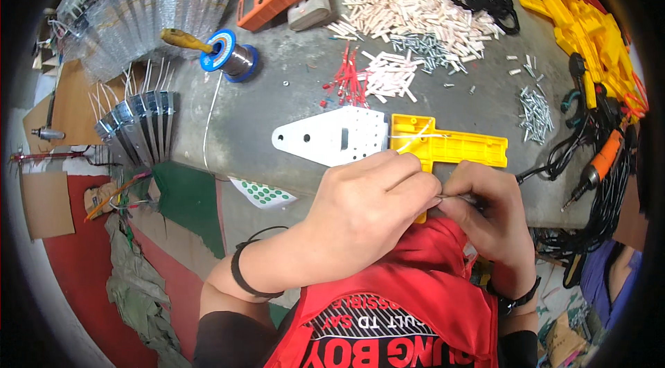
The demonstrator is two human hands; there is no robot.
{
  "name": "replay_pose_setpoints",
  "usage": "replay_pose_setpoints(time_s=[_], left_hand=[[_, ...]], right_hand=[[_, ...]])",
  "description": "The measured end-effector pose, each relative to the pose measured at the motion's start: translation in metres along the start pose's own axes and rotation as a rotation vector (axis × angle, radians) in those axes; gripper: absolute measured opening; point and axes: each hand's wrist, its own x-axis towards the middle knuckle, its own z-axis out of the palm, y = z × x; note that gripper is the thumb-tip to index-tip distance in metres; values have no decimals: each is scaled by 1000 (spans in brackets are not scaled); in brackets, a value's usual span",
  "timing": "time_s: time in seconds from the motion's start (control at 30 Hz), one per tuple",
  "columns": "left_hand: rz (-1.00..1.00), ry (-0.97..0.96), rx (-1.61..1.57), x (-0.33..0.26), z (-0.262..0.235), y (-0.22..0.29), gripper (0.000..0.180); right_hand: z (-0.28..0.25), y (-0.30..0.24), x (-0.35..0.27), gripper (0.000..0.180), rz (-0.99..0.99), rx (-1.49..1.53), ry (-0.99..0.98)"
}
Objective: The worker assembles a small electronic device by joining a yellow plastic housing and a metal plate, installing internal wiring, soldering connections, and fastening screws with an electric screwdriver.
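Your left hand (367, 205) and right hand (485, 212) pinch a thin wire (454, 196), fingers closed on it; the yellow plastic part (450, 145) lies untouched, many pieces waiting.

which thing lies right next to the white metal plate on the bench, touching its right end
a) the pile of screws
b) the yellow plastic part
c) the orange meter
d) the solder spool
b: the yellow plastic part sits against the right end of the white metal plate, just above both hands, while the other things lie well apart from it.
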Motion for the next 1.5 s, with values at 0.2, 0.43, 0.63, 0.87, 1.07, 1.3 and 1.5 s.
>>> replay_pose_setpoints(time_s=[0.2,0.43,0.63,0.87,1.07,1.3,1.5], left_hand=[[-187,-116,314,-18,-50,-19,17],[-288,-113,485,9,-83,-81,16],[-150,-120,613,39,-39,-109,12],[-286,-58,292,36,-40,-54,7],[-211,-108,-327,25,-9,-4,7],[-349,-192,-404,-1,-22,-8,9],[-201,-46,-187,-6,-13,-3,15]], right_hand=[[-3,15,-9,6,87,67,3],[-1,21,0,26,83,388,48],[6,45,-8,37,-102,529,215],[6,24,-4,38,68,446,266],[10,9,13,5,68,368,262],[12,12,-5,6,-25,113,279],[12,-8,3,5,-15,-53,126]])
